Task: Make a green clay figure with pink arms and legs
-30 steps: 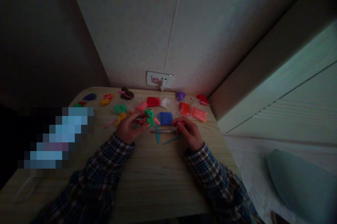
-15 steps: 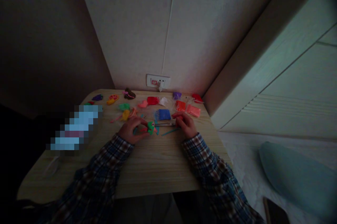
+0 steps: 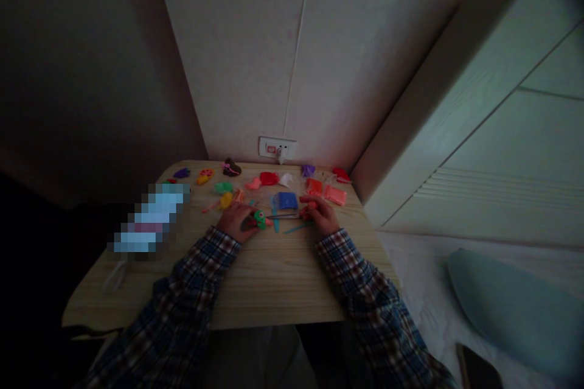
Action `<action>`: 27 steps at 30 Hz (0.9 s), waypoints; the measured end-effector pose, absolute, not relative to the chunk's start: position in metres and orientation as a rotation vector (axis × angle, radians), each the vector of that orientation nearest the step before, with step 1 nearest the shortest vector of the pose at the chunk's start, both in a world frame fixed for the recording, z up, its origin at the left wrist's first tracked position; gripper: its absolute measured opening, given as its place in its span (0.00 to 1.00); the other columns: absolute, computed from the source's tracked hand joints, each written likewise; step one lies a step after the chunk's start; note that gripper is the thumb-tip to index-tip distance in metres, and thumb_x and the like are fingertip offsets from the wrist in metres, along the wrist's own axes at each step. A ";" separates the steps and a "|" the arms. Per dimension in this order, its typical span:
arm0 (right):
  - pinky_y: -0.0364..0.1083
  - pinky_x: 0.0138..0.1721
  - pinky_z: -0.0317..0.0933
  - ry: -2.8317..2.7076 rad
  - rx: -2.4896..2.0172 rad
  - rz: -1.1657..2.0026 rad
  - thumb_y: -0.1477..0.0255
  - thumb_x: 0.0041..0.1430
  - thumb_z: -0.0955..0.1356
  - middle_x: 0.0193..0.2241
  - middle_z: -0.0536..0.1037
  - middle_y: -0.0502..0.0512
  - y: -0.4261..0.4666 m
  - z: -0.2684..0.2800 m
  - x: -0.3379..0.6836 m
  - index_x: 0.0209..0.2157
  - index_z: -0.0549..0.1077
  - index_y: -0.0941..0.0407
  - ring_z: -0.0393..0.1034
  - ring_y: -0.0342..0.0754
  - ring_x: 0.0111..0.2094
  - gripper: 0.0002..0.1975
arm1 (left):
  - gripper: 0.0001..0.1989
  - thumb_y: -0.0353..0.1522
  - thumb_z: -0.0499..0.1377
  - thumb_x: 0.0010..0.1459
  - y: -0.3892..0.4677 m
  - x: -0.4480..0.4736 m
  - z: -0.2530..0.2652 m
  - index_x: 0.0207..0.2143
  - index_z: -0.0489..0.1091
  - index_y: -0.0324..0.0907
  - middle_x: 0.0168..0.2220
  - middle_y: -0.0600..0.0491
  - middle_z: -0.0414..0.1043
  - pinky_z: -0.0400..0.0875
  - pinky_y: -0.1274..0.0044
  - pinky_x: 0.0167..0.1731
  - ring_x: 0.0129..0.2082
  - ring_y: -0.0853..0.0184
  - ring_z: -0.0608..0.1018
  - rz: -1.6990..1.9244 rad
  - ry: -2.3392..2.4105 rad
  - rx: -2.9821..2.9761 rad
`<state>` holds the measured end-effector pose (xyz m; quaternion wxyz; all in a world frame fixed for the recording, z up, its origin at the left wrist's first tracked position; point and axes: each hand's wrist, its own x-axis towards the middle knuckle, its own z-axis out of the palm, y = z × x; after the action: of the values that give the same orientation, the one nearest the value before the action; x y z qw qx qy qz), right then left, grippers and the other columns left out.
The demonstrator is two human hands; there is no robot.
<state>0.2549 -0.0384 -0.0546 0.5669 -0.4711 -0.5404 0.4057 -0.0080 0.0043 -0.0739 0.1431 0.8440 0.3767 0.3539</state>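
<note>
My left hand (image 3: 236,221) pinches a small green clay figure (image 3: 260,218) with a round eye and pinkish-orange parts, just above the table. My right hand (image 3: 322,216) is closed at the reddish end of a slim, pointed metal tool (image 3: 283,217) that looks like scissors. Its tip points left, close to the figure; whether it touches cannot be made out in the dim light. Between the hands lies a light-blue flat plastic tool (image 3: 276,223), with a thin blue stick (image 3: 296,228) by my right hand. A blue clay block (image 3: 287,200) is just beyond.
Several clay packs, including red (image 3: 269,178), orange (image 3: 314,186) and coral (image 3: 334,195), lie along the back of the wooden table (image 3: 274,297). A blurred-out screen (image 3: 152,218) stands at left. The wall has a socket (image 3: 277,148); right are a cabinet and bedding.
The view has shifted slightly. My left hand has turned a little with the green figure, whose eye now faces more toward me. My right hand stays nearly in place.
</note>
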 end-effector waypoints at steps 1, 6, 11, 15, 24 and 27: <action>0.47 0.28 0.70 -1.271 -1.102 0.955 0.52 0.50 0.68 0.32 0.78 0.55 -0.038 -0.055 0.255 0.37 0.73 0.54 0.73 0.46 0.26 0.21 | 0.17 0.33 0.66 0.40 0.004 -0.008 -0.073 0.37 0.75 0.43 0.34 0.45 0.77 0.71 0.57 0.42 0.39 0.50 0.76 1.018 1.084 2.437; 0.49 0.31 0.72 -1.280 -1.062 0.958 0.50 0.50 0.68 0.41 0.77 0.59 -0.036 -0.057 0.255 0.41 0.72 0.53 0.76 0.50 0.33 0.24 | 0.21 0.31 0.66 0.41 0.001 -0.009 -0.062 0.42 0.73 0.45 0.37 0.47 0.79 0.69 0.59 0.46 0.41 0.53 0.76 1.028 1.061 2.439; 0.51 0.34 0.72 -1.289 -1.033 0.972 0.48 0.51 0.67 0.36 0.79 0.58 -0.039 -0.051 0.251 0.43 0.71 0.53 0.77 0.50 0.33 0.26 | 0.20 0.34 0.65 0.47 -0.007 -0.022 -0.045 0.44 0.71 0.43 0.39 0.48 0.79 0.68 0.63 0.47 0.42 0.56 0.76 1.076 1.078 2.439; 0.49 0.32 0.72 -1.301 -1.043 0.969 0.49 0.52 0.67 0.31 0.79 0.54 -0.046 -0.042 0.247 0.40 0.70 0.53 0.76 0.48 0.28 0.23 | 0.16 0.35 0.63 0.51 -0.021 -0.036 -0.033 0.44 0.71 0.43 0.41 0.48 0.78 0.70 0.71 0.32 0.40 0.58 0.76 1.207 1.154 2.400; 0.43 0.18 0.61 -1.438 -1.141 0.880 0.52 0.58 0.64 0.18 0.72 0.47 -0.064 -0.036 0.220 0.30 0.67 0.53 0.66 0.44 0.16 0.18 | 0.13 0.37 0.62 0.54 -0.033 -0.032 -0.035 0.41 0.71 0.42 0.40 0.47 0.77 0.70 0.74 0.26 0.36 0.61 0.76 1.280 1.058 2.401; 0.43 0.20 0.60 -1.507 -1.178 0.799 0.57 0.61 0.63 0.20 0.72 0.48 -0.067 -0.034 0.211 0.32 0.68 0.53 0.65 0.44 0.18 0.14 | 0.18 0.38 0.64 0.51 -0.028 -0.020 -0.038 0.43 0.71 0.40 0.41 0.44 0.76 0.74 0.66 0.36 0.42 0.55 0.76 1.143 1.072 2.476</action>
<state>0.2110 -0.0674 -0.0339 0.5091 -0.4891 -0.6257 0.3318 -0.0199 -0.0283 -0.0380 0.1054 0.8402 0.3639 0.3879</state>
